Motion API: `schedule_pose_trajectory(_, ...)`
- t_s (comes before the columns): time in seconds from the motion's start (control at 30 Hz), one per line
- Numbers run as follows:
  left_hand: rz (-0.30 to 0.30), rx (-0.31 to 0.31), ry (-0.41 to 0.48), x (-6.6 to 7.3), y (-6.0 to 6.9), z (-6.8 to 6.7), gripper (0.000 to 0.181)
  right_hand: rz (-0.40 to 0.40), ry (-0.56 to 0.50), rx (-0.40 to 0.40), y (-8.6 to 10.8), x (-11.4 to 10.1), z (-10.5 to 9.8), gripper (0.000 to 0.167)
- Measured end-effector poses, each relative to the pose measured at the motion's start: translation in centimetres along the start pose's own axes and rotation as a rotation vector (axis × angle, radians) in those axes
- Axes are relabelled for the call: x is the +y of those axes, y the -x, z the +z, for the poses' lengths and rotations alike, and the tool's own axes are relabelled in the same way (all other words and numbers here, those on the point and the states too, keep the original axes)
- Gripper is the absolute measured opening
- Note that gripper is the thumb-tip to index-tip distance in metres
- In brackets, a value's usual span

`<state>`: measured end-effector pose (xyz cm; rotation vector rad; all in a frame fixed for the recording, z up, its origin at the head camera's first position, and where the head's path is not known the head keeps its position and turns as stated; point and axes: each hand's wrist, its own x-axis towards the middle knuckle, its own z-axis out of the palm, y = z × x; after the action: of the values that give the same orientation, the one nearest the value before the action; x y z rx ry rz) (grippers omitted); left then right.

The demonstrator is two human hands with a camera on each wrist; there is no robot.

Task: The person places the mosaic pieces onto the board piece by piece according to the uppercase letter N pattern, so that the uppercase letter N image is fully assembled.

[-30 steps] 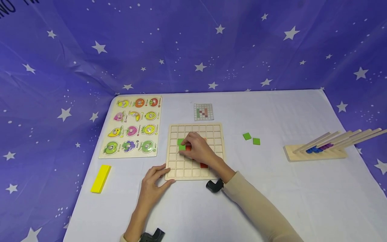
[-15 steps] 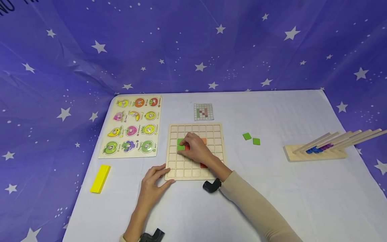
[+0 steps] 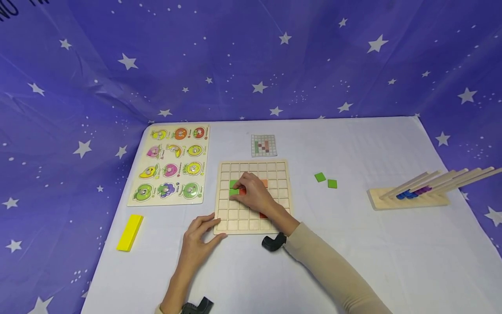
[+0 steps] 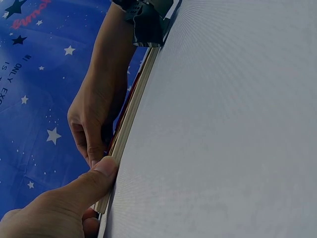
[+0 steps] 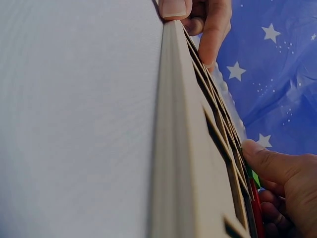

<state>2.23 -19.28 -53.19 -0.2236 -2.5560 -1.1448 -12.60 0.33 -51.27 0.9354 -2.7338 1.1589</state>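
A square wooden grid board (image 3: 244,224) lies flat on the table in the head view. My right hand (image 3: 256,192) is over its left-middle part, thumb and forefinger pinching a green square tile (image 3: 234,192) at its cell. Directly behind that tile sits another green tile (image 3: 233,183). A red tile (image 3: 242,192), an orange tile (image 3: 265,183) and a dark red tile (image 3: 263,215) show around the hand, which hides other cells. My left hand (image 3: 198,240) grips the board's near left corner, thumb (image 4: 105,166) on the front edge and fingers at the left side.
Two loose green tiles (image 3: 332,184) lie right of the board. Behind it is a small pattern card (image 3: 264,145). A fruit puzzle board (image 3: 168,165) and a yellow block (image 3: 130,232) are at left; a wooden peg stand (image 3: 409,199) with blue and purple beads stands at right.
My right hand and forearm have shifted slightly left, the thumb and forefinger staying at the green tile. My left hand has stayed at the board's corner.
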Motion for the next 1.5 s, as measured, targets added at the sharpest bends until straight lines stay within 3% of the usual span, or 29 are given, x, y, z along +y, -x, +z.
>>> schedule_pose_trajectory(0.57, -0.003, -0.002, 0.008, 0.3, -0.1, -0.2, 0.046, 0.0, 0.003, -0.024, 0.2, 0.0, -0.2, 0.028)
schedule_pose_trajectory(0.77, -0.004, -0.002, 0.006, 0.3, -0.1, -0.2, 0.046, -0.005, 0.0, -0.042, 0.3, -0.3, -1.2, 0.03)
schedule_pose_trajectory(0.97, -0.018, -0.008, 0.007, 0.4, -0.1, -0.2, 0.046, -0.011, -0.043, 0.024, 1.2, 0.7, -3.7, 0.029)
schedule_pose_trajectory(1.2, -0.022, -0.009, 0.006, 0.5, -0.2, -0.2, 0.047, -0.003, -0.018, 0.132, 3.2, 3.7, -7.3, 0.031)
schedule_pose_trajectory(1.5, -0.009, -0.005, 0.003, 0.3, -0.1, -0.1, 0.047, 0.09, 0.041, 0.239, 5.8, 7.7, -12.0, 0.033)
